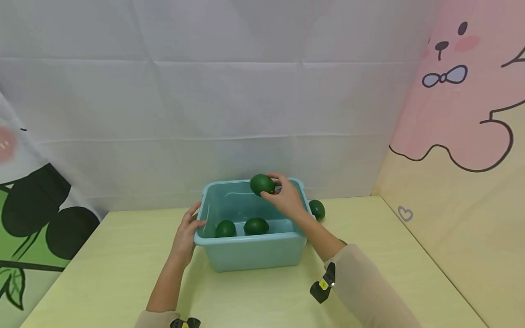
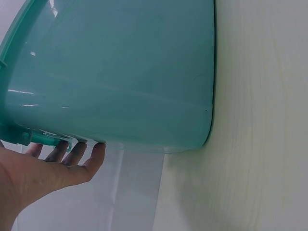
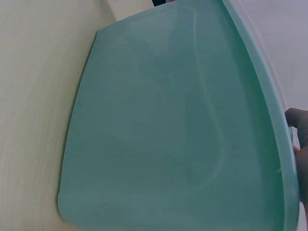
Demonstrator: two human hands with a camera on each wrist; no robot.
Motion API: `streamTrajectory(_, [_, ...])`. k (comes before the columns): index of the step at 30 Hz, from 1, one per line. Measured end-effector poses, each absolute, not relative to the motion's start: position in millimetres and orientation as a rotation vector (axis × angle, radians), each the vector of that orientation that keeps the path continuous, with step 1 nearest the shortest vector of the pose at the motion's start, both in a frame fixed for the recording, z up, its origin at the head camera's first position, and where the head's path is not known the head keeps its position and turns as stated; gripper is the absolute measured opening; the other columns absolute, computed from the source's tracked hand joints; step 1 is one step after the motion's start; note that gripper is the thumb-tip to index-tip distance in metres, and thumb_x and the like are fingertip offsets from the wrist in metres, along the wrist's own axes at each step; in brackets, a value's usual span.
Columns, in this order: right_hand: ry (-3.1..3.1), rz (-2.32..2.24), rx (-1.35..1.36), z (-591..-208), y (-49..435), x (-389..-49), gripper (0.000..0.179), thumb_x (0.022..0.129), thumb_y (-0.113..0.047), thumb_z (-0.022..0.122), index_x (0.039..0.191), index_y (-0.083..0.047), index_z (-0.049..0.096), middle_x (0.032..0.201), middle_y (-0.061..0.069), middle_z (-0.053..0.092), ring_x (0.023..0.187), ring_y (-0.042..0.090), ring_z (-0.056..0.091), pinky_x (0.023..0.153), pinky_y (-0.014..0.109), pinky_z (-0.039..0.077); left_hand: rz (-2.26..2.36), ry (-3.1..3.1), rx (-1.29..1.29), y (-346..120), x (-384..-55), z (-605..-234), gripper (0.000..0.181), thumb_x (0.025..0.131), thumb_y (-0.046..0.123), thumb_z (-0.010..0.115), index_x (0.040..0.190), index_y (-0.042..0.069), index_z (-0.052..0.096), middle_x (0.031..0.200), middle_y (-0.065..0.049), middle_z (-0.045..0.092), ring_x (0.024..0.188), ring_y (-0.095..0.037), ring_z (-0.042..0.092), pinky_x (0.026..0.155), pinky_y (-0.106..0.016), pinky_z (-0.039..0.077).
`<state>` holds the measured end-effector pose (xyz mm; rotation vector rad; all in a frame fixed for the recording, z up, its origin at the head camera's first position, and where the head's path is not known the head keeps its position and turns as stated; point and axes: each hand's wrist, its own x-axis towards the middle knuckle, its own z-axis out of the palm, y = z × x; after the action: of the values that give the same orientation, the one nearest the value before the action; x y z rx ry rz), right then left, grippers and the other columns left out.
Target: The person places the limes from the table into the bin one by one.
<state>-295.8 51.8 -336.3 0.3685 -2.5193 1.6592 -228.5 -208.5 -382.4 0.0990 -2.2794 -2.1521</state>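
Observation:
A light-blue plastic basin [image 1: 254, 253] stands on the table. My left hand [image 1: 187, 234] grips its left rim; in the left wrist view, the fingers of the left hand [image 2: 53, 168] bend against the basin's outer wall [image 2: 115, 72]. Above the far right part of the basin, my right hand [image 1: 285, 196] pinches a dark green oval fruit [image 1: 262, 184] between thumb and fingers. Two similar fruits, one at the left [image 1: 225, 229] and one near the middle [image 1: 256, 226], lie inside on the floor. The right wrist view shows mostly basin wall [image 3: 149, 120], with part of the right hand [image 3: 301, 139] at its edge.
Another dark green fruit [image 1: 317, 209] lies on the table just outside the basin's right side. The pale yellow table [image 1: 123, 269] meets a white cloth wall [image 1: 229, 100] behind. A printed wall [image 1: 459, 191] borders it at the right.

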Motion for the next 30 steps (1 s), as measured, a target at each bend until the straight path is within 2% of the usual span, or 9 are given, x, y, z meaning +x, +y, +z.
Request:
streamTrajectory(8, [-2.585, 1.623, 0.42, -338.3, 36.6, -295.6, 0.052, 0.081, -0.018, 0.07, 0.129, -0.016, 0.051, 0.116, 0.012, 0.06, 0.091, 0.022, 0.062, 0.074, 0.033, 0.051, -2.155, -2.284, 0.098, -208.2, -227.6, -382.2, 0.062, 0.094, 0.01, 0.037, 0.151, 0.021, 0.015, 0.152, -0.017, 0.02, 0.133, -0.036, 0.03, 0.097, -0.038, 0.036])
streamTrajectory(13, [-2.637, 1.597, 0.453, -338.4, 30.6, -294.5, 0.05, 0.083, -0.021, 0.069, 0.13, -0.018, 0.051, 0.12, 0.012, 0.058, 0.096, 0.023, 0.061, 0.076, 0.034, 0.051, -2.163, -2.268, 0.1, -207.4, -228.1, -382.1, 0.061, 0.094, 0.01, 0.037, 0.151, 0.02, 0.016, 0.153, -0.017, 0.019, 0.134, -0.036, 0.029, 0.101, -0.044, 0.033])
streamTrajectory(19, [-2.643, 1.586, 0.48, -336.7, 29.2, -291.6, 0.027, 0.089, -0.021, 0.06, 0.116, -0.016, 0.062, 0.118, 0.009, 0.061, 0.104, 0.024, 0.058, 0.078, 0.036, 0.05, -2.173, -2.258, 0.089, -206.6, -228.5, -381.7, 0.061, 0.094, 0.01, 0.037, 0.151, 0.02, 0.016, 0.153, -0.018, 0.019, 0.133, -0.035, 0.029, 0.103, -0.047, 0.03])
streamTrajectory(23, [-2.658, 1.561, 0.491, -336.7, 29.8, -291.2, 0.024, 0.09, -0.02, 0.059, 0.113, -0.014, 0.064, 0.113, 0.007, 0.063, 0.102, 0.025, 0.058, 0.078, 0.036, 0.05, -2.173, -2.26, 0.084, -206.5, -228.7, -381.7, 0.061, 0.095, 0.01, 0.037, 0.151, 0.02, 0.016, 0.152, -0.017, 0.019, 0.132, -0.035, 0.029, 0.1, -0.043, 0.033])
streamTrajectory(30, [-2.701, 1.517, 0.497, -339.9, 34.5, -294.4, 0.027, 0.09, -0.022, 0.059, 0.115, -0.012, 0.063, 0.114, 0.007, 0.063, 0.103, 0.024, 0.059, 0.079, 0.036, 0.05, -2.17, -2.263, 0.093, -206.9, -228.2, -382.1, 0.061, 0.094, 0.01, 0.037, 0.15, 0.02, 0.016, 0.151, -0.017, 0.021, 0.129, -0.033, 0.033, 0.087, -0.027, 0.04])
